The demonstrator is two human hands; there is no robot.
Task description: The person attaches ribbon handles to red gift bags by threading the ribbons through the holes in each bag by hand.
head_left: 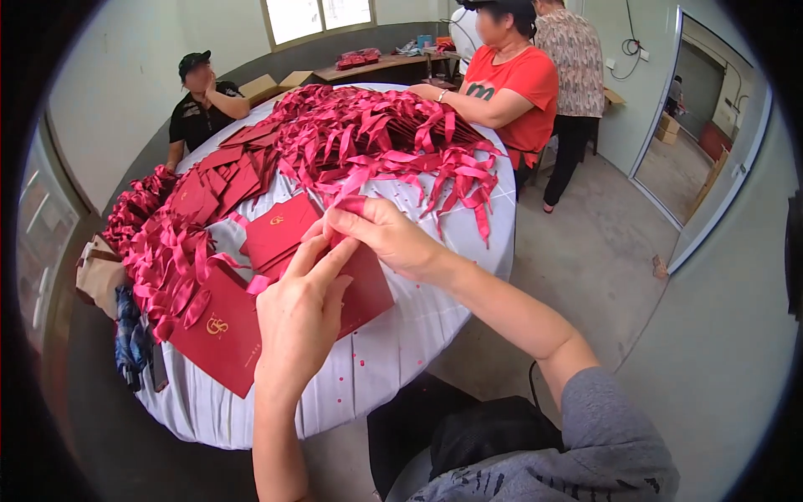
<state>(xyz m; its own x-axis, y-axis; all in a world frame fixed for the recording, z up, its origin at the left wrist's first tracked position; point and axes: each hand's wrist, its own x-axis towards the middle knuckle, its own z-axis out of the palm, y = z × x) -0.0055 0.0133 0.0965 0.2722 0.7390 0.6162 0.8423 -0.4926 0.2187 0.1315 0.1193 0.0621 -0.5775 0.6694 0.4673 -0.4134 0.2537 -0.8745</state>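
Both my hands meet over the near part of the table. Between the fingertips of my right hand (386, 238) a pink ribbon (353, 182) is pinched, its loop standing up past the fingers. My left hand (294, 322) comes in from below, fingers drawn together at the same ribbon; the exact grip is partly hidden. Under the hands lies a flat red paper bag (368, 293), partly covered by them. Another red bag (219, 328) with a gold emblem is left of my left hand, and a small stack of red bags (280, 224) lies just beyond.
A big heap of red bags with pink ribbons (360, 125) covers the far half of the white-clothed table (393, 343). More ribbons (171, 259) pile up at left, beside a folded umbrella (130, 335). One person (205, 109) sits far left; another in red (510, 84) works far right.
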